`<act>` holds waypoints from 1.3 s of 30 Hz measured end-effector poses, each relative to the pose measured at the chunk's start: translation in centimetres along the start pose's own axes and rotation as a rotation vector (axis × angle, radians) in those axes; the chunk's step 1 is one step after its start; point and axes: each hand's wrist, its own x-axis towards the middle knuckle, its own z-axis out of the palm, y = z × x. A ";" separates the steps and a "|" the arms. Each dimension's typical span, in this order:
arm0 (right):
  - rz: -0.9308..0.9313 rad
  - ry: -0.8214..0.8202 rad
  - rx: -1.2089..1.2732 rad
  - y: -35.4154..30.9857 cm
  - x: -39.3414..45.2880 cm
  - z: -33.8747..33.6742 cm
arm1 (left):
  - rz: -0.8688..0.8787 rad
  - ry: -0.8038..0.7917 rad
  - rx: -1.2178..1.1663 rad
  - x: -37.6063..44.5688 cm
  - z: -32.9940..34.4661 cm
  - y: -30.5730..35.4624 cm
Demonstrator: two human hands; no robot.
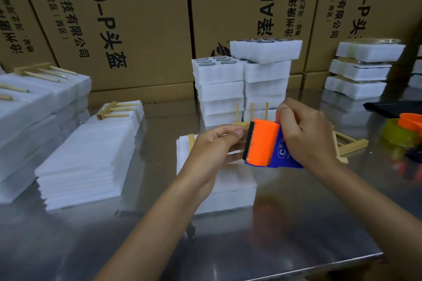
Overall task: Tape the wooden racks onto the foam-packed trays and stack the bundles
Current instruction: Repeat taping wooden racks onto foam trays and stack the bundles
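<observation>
My right hand (306,134) grips an orange and blue tape dispenser (262,143) above a white foam-packed tray (230,187) in the middle of the steel table. My left hand (212,146) pinches something at the dispenser's toothed edge, probably the tape end, too thin to see. A wooden rack (191,141) lies on the tray, mostly hidden under my hands. Another loose wooden rack (349,146) lies to the right. Foam trays with round holes stand stacked (242,84) behind.
Stacks of foam bundles with racks taped on top (91,155) fill the left side. More foam stacks (363,68) stand back right. A yellow-green tape roll with an orange dispenser (404,132) sits at the right edge. Cardboard boxes (127,18) wall the back.
</observation>
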 end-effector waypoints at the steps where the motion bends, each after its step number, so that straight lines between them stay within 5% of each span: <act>1: -0.002 0.003 -0.010 -0.1 0.2 0.0 | -0.008 0.002 -0.007 0.1 0.1 0.2; 9: 0.020 0.024 -0.003 0.1 0.5 -0.1 | -0.024 -0.084 -0.117 0.2 -0.3 0.6; 17: -0.091 -0.097 -0.087 0.0 0.8 -0.6 | 0.030 0.139 0.027 0.7 -1.1 1.1; 22: -0.101 -0.229 -0.388 3.0 3.9 -2.6 | 0.131 0.395 0.057 1.5 -9.3 4.9; 28: -0.070 -0.513 -0.649 8.0 6.3 -3.6 | -0.058 0.466 -0.109 0.8 -18.6 5.2; 31: -0.064 -0.625 -0.731 8.3 7.6 -1.7 | -0.032 0.464 0.036 0.9 -18.5 3.8; 35: -0.123 -0.754 -0.832 8.6 8.0 0.6 | -0.044 0.629 0.597 0.8 -18.1 1.2; 39: -0.112 -0.828 -0.889 9.4 7.5 1.8 | -0.125 0.547 0.916 0.9 -17.0 -2.6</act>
